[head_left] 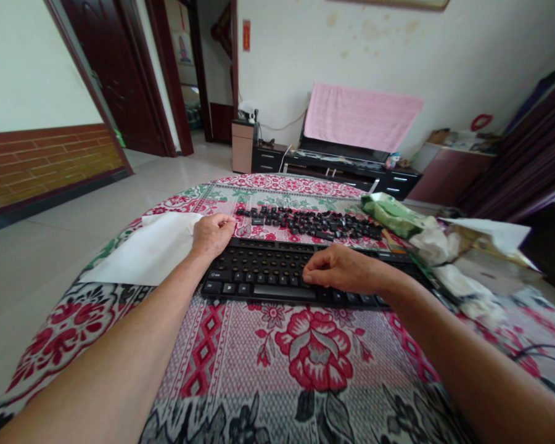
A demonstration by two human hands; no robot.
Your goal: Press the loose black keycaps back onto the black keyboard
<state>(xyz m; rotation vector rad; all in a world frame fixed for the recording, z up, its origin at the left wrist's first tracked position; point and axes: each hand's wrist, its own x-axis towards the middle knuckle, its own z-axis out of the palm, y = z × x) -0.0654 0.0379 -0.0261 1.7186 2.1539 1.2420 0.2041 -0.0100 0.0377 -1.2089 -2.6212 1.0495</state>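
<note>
A black keyboard [277, 253] lies on the table before me. Keycaps sit on its lowest rows, with the long space bar [284, 293] at the front; the rows above show bare key posts. My right hand [340, 268] is over the middle of the keyboard, thumb and finger closed on a keycap at the end of the lettered row, mostly hidden by the fingers. Beside the keyboard's far left corner, my left hand [214, 236] is closed in a pinch; what it holds, if anything, is too small to make out. Loose black keycaps [324, 224] are heaped behind the keyboard.
White paper [143, 250] lies left of the keyboard, partly behind my left wrist. A green packet [393, 213] and crumpled white tissues [467, 290] crowd the right side. A dark cable [543, 348] runs at the right edge. A flowered cloth [314, 351] covers the table.
</note>
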